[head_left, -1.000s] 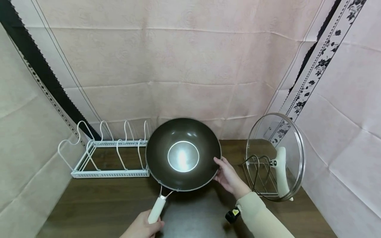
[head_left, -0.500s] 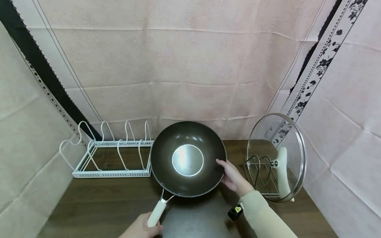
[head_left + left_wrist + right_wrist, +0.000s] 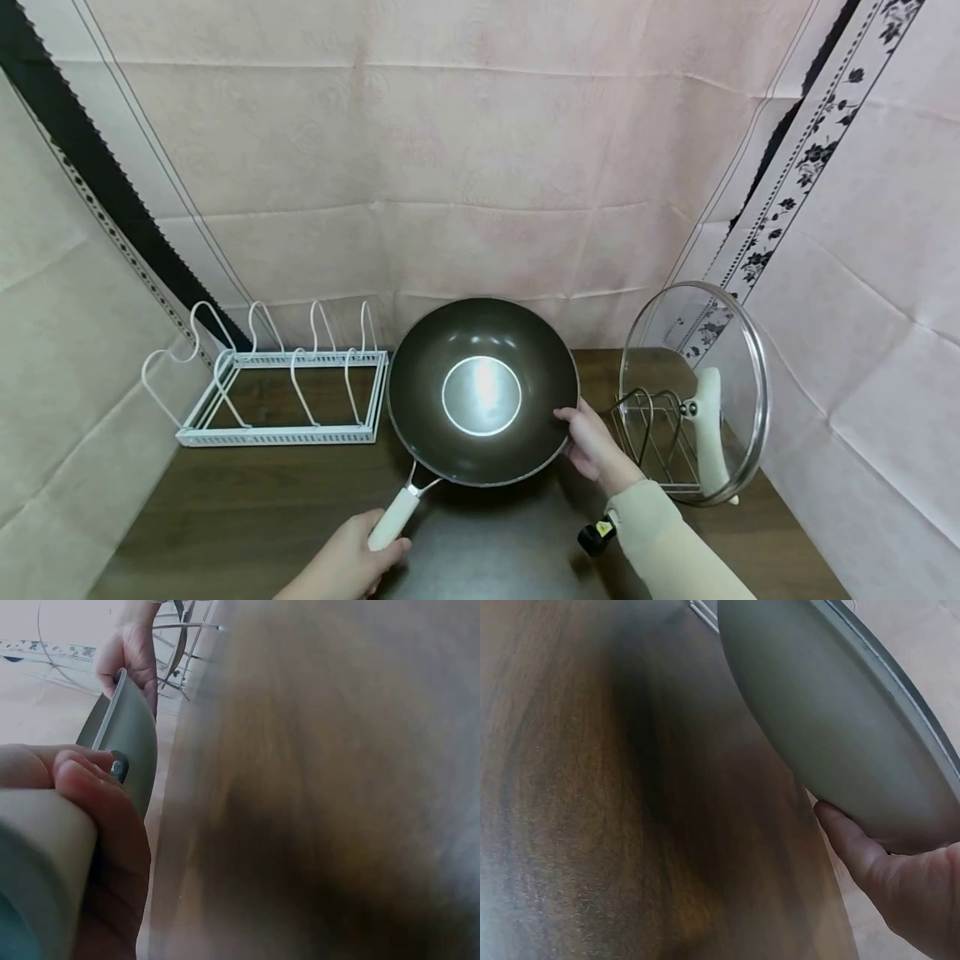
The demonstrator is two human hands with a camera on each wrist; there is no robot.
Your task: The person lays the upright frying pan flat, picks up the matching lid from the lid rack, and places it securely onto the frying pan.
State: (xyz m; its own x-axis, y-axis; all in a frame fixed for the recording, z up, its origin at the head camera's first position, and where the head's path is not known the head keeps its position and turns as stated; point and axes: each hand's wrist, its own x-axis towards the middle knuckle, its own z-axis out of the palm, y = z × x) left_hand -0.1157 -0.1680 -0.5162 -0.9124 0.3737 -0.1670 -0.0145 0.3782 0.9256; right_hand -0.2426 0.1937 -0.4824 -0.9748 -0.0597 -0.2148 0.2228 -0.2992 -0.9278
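Note:
A wok (image 3: 480, 333) with a dark inside, a grey-green outside and a pale handle (image 3: 394, 518) is held up over the wooden table, its inside facing the head camera. My left hand (image 3: 352, 554) grips the handle, fingers wrapped round it in the left wrist view. At the wok's right rim is my right hand (image 3: 595, 446), thumb over the inner edge and the other fingers behind. From the right wrist, fingers (image 3: 851, 840) show against the wok's underside (image 3: 817, 712), which stands apart from the tabletop.
Left of the wok a white wire dish rack (image 3: 281, 435) stands on the table (image 3: 247, 517). On the right, a glass lid (image 3: 759, 400) with a pale handle leans upright in a small dark wire rack (image 3: 660, 450). Cloth-covered walls (image 3: 480, 150) enclose the back and sides.
The wok has shifted to the right, away from the white rack, with both hands still holding it. Over the last half second it also rises slightly in the head view.

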